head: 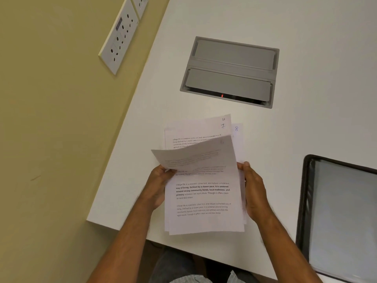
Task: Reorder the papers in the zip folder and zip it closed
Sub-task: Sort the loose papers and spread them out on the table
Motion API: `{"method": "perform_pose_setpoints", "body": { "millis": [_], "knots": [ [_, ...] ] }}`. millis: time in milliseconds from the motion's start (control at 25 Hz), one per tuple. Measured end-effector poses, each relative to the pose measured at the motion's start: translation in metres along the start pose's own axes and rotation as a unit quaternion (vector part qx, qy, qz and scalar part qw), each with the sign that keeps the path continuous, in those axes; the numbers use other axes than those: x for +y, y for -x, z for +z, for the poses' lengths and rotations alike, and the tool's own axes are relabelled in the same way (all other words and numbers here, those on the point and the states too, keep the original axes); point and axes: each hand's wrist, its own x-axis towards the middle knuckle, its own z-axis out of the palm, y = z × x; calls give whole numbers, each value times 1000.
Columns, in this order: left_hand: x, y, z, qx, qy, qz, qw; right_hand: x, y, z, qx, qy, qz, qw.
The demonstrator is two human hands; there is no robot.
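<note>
- Papers first: we held the stack of white printed sheets (206,201) above the near edge of the white table (306,123), out of the folder and fanned a little at the top.
- Our left hand (158,186) gripped the stack's left edge, fingers curled behind the sheets and thumb on the front, and it also seemed to hold the lower corner of one loose white sheet (195,154) that curled forward over the upper half of the stack.
- Our right hand (255,193) gripped the right edge, thumb on the front near the curled sheet's corner and the other fingers hidden behind the paper.
- Handwritten page numbers showed at the top right corners: a 7 on the sheet just behind the curled one, an 8 on a sheet peeking out further right. The curled sheet's own number was too faint to read.
- The black-edged, translucent grey zip folder (342,217) lay flat on the table to our right, well apart from the papers. We saw no sheets inside it, though it ran off the picture — we could not tell how its zip stood.
- We judged the task to be mid-sort: the sheets were out and being leafed through, but the order of the whole stack could not be read.
- Left to do, by our reckoning — finish the ordering, square the stack, slide it into the folder, and run the zip closed.
</note>
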Motion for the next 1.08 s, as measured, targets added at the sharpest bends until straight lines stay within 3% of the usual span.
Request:
{"method": "perform_pose_setpoints", "body": {
  "millis": [320,560,800,1080],
  "knots": [
    [13,-7,-14,-2,32,-4,999,-7,7,20,3,20,-39,999],
    [27,-16,-28,-73,55,31,995,-16,10,36,1,4,-49,999],
    [37,-15,-34,-17,67,-15,997,-14,9,43,-7,41,-78,996],
    [37,-22,-49,-31,80,-17,996,-12,9,55,72,-4,-47,996]
  ]
}}
